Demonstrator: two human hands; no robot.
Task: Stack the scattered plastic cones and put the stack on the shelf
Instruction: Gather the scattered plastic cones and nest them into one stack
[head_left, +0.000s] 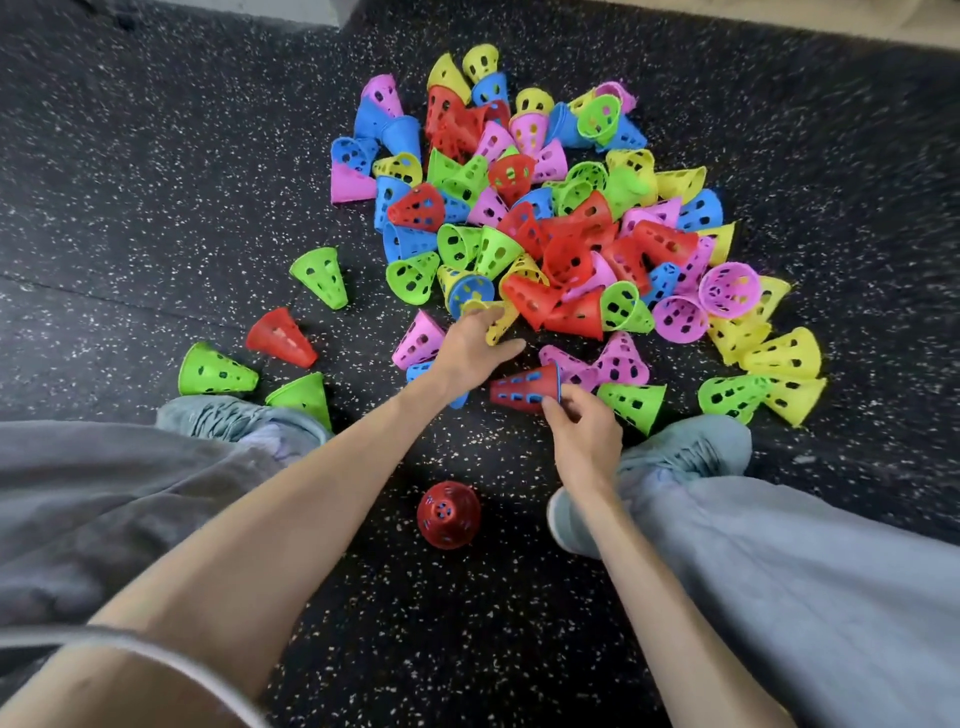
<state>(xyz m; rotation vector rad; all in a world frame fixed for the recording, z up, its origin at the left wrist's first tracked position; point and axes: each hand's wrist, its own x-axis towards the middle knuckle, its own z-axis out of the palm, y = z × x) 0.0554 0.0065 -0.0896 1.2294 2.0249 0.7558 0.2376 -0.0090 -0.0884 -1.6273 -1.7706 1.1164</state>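
At the cone pile's (540, 228) near edge, both hands, left (470, 348), right (584, 436).

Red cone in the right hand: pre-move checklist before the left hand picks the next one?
1. Right hand grip on red cone: ok, fingers pinch its wide rim.
2. Blue cone nested inside it: ok, blue shows through the holes and at the rim.
3. Left hand on a target: ok, fingers touch a yellow cone at the pile's edge.
4. Left hand grip closed: not ok, fingers still spread.
5. Upright red cone between the feet: ok, standing clear of both arms.
6. Shelf location: cannot tell, not in view.
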